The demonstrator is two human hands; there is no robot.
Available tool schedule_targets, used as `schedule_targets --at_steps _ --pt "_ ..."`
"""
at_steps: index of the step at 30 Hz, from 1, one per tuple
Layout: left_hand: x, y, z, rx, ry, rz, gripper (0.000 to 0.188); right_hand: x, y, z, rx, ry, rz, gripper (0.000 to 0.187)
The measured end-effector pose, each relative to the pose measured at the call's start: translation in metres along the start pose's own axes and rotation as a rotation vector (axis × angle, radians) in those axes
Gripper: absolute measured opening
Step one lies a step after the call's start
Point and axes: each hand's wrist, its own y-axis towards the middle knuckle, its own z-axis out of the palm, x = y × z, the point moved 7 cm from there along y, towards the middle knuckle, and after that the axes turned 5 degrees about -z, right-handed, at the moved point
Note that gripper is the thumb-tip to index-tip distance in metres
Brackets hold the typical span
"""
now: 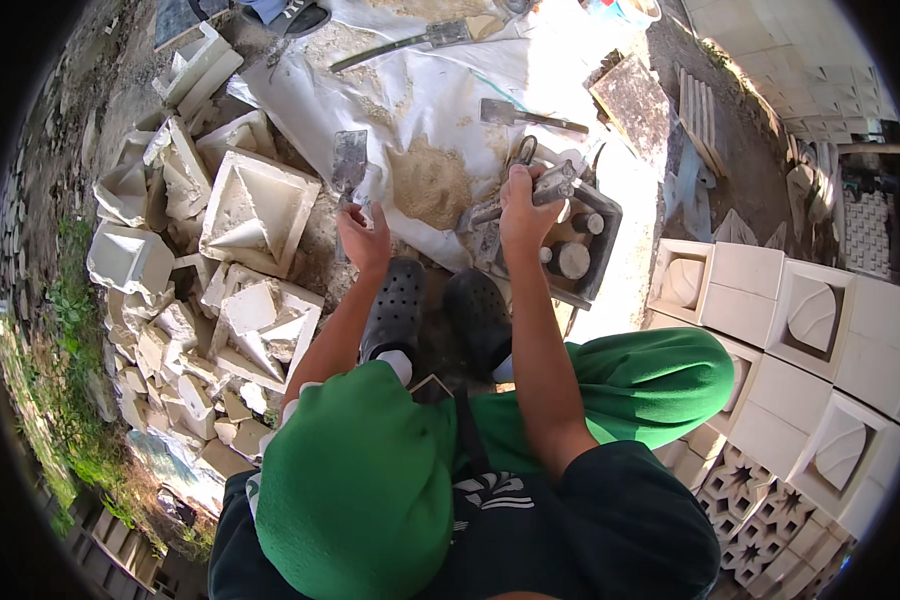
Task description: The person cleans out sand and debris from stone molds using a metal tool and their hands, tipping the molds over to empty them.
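My left hand [366, 238] is at the near edge of the white sheet, its fingers curled at the handle of a flat-bladed scraper [350, 158]. The thumb stands away from the fingers, and the blade points away from me. My right hand [526, 215] is closed around a grey metal piece with several rounded rods [554, 184], whose exact kind I cannot make out. That hand is over the left part of a dark tray [606, 240], where cylindrical pieces [570, 260] stand. A pile of sandy powder [430, 187] lies between my hands.
Broken pale moulded blocks [260, 212] are heaped on the left. Another scraper [532, 116] and a long-handled tool [405, 45] lie on the white sheet [300, 110]. Patterned pale blocks [746, 270] are stacked at right. Another person's shoe [298, 18] shows at the top.
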Motion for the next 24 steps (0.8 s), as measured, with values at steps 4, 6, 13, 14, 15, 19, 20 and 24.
schedule_targets --at_steps 4,6,13,14,15,19,20,24 --pt "-0.043 -0.03 0.045 0.533 0.142 0.487 0.026 0.035 0.0 0.01 0.012 0.089 0.003 0.015" --pt "-0.048 -0.054 0.075 0.854 0.268 0.631 0.025 0.044 0.005 -0.006 -0.097 0.213 0.017 0.017" --pt "-0.03 -0.118 0.151 0.996 0.264 1.667 0.035 0.152 0.02 -0.025 0.107 0.302 -0.393 0.025" --pt "-0.033 -0.123 0.156 1.04 0.333 1.772 0.04 0.163 0.022 -0.025 0.113 0.299 -0.397 0.025" --pt "-0.036 -0.114 0.159 1.037 0.329 1.771 0.04 0.173 0.023 -0.027 0.089 0.328 -0.416 0.027" --pt "-0.059 -0.096 0.155 0.949 0.312 1.815 0.047 0.185 0.022 -0.033 0.06 0.352 -0.469 0.029" --pt "-0.07 -0.094 0.148 0.827 0.189 1.828 0.047 0.185 0.02 -0.03 0.017 0.297 -0.472 0.029" --pt "-0.059 -0.073 0.173 0.962 0.182 1.663 0.044 0.172 0.011 -0.031 -0.008 0.233 -0.434 0.03"
